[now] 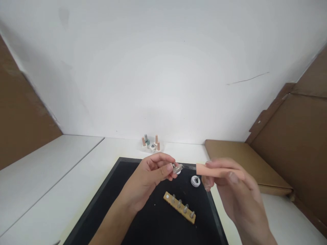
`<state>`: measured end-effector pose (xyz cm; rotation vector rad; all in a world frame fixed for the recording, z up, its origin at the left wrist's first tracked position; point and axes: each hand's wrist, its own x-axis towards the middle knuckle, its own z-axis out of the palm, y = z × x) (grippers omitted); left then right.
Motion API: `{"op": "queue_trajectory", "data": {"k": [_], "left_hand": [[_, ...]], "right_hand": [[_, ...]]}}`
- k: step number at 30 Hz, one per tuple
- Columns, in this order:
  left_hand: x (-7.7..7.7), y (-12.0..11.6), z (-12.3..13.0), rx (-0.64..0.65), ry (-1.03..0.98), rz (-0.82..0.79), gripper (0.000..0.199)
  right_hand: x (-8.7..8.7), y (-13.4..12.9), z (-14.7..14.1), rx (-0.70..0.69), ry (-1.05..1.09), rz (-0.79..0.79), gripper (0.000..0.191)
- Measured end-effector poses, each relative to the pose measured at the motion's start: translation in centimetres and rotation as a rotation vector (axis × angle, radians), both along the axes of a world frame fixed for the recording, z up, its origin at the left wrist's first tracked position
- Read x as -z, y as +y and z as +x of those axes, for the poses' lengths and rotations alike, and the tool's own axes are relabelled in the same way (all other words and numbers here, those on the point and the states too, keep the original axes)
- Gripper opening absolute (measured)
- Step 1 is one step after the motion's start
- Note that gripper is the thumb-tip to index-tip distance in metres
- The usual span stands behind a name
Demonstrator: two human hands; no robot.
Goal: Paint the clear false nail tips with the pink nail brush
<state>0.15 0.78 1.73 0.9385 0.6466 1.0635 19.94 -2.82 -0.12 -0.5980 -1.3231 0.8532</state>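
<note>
My left hand [150, 177] pinches a small translucent nail tip piece [178, 168] between thumb and fingers. My right hand [235, 183] is wrapped round a long peach-coloured handle [216, 171]. A thin dark brush [189, 167] reaches from the handle's left end to the piece. Below the hands, a tan strip [176, 207] lies on the black mat [143, 217] with several translucent tips standing on it. Between the hands sits a small round white dish [195, 181] with something dark in it. Another white round item is partly hidden behind my left fingers.
Against the back wall, a clear tray [150, 150] holds several small bottles with peach and grey caps. A flat cardboard box [245, 163] lies on the white table [84, 153] at the right. Brown cardboard panels stand at both sides.
</note>
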Motion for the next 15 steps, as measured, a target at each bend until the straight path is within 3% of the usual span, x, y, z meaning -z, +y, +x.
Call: {"op": "queue_trajectory", "data": {"k": [15], "left_hand": [[0.2, 0.13, 0.46, 0.054, -0.067, -0.049, 0.018]], "right_hand": [[0.24, 0.12, 0.53, -0.004, -0.007, -0.014, 0.025]]}}
